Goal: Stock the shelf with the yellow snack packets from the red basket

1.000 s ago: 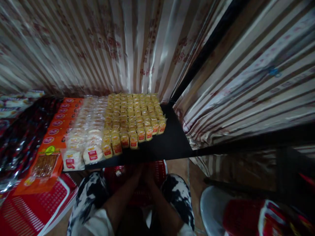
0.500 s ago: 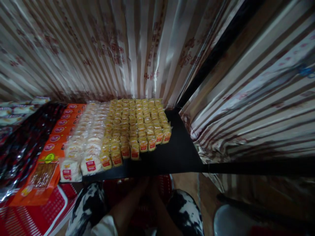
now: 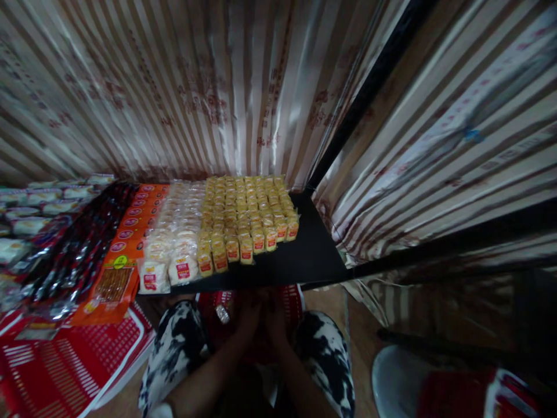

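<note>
My left hand [image 3: 247,318] and my right hand [image 3: 275,316] are close together below the front edge of a black shelf [image 3: 304,255], inside a red basket [image 3: 289,302] between my knees. It is dark there and the fingers do not show clearly. A small wrapped packet [image 3: 222,313] lies in the basket just left of my left hand. On the shelf stand rows of small yellow snack packets [image 3: 246,212], with white round packets [image 3: 180,244] to their left.
Orange packets [image 3: 124,255] and dark red packets [image 3: 73,249] lie further left on the shelf. A red perforated tray [image 3: 69,366] sits at the lower left. Striped shiny curtains hang behind and to the right. A white stool [image 3: 391,377] stands at the lower right.
The view has swung slightly left and down, showing more of the shelf's left goods. Both hands stay low in the red basket, drawn a little closer together.
</note>
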`<action>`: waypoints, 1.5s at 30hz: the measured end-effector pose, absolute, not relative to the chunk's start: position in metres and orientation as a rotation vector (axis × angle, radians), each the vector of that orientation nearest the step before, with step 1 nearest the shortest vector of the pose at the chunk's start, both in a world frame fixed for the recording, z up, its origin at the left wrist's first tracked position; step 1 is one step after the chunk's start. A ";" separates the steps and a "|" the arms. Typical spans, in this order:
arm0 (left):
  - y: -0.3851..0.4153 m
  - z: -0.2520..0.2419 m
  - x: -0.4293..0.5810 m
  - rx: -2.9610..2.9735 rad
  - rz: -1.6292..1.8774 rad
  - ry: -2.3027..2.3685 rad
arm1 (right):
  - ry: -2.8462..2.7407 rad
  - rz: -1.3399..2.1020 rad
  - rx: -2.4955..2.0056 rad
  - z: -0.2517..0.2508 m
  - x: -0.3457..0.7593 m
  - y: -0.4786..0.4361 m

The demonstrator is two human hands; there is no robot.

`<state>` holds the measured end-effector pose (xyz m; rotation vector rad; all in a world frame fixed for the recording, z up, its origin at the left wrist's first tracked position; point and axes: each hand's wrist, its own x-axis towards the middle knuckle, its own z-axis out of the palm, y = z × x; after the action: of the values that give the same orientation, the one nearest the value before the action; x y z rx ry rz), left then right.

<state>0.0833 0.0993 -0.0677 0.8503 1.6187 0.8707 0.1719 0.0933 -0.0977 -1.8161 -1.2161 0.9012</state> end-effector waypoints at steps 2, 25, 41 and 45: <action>0.089 -0.064 0.079 0.827 0.897 1.623 | -1.195 0.945 -1.841 -0.088 0.171 0.085; 0.088 0.054 0.015 1.459 1.326 1.717 | -1.396 0.798 -1.440 0.047 0.100 0.145; 0.097 0.027 0.008 1.472 1.309 1.647 | -1.544 0.508 -1.409 0.024 0.091 0.152; 0.099 0.027 0.007 1.490 1.275 1.656 | -1.624 0.425 -1.387 0.018 0.094 0.149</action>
<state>0.0067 0.0987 0.0270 1.4897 1.6556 1.2754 0.0943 0.1489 0.0180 -1.3870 -1.6244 0.4254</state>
